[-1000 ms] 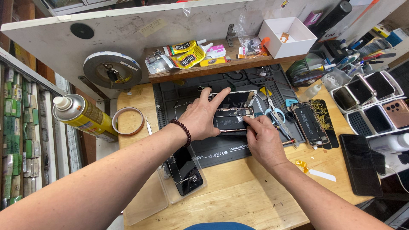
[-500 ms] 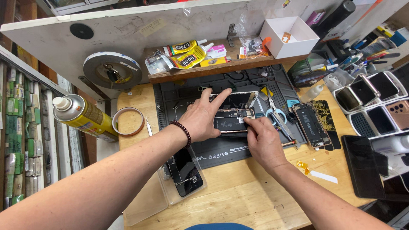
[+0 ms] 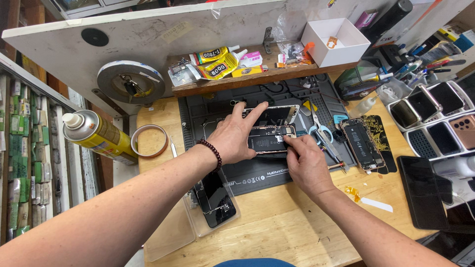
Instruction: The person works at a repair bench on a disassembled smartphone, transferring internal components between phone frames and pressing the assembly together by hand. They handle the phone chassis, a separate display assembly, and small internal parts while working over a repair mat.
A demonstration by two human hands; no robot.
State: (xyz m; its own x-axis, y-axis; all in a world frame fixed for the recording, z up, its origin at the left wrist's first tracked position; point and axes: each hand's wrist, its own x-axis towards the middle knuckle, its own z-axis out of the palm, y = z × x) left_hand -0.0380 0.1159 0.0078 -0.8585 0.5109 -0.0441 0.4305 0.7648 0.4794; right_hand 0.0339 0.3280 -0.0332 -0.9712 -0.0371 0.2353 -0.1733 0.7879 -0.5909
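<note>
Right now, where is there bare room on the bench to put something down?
Bare wood lies along the near edge of the wooden bench, below the grey repair mat, between the cracked phone and the dark tablet. Crowded: the mat and the right side.

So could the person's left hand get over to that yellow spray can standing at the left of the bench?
Probably yes: the left hand rests on the opened phone, and only bare wood and a tape ring lie before the yellow spray can.

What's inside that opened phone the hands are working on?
Inside the opened phone a black battery shows, with small parts along the edge. The left hand and right hand cover both ends, so whatever lies there is hidden.
</note>
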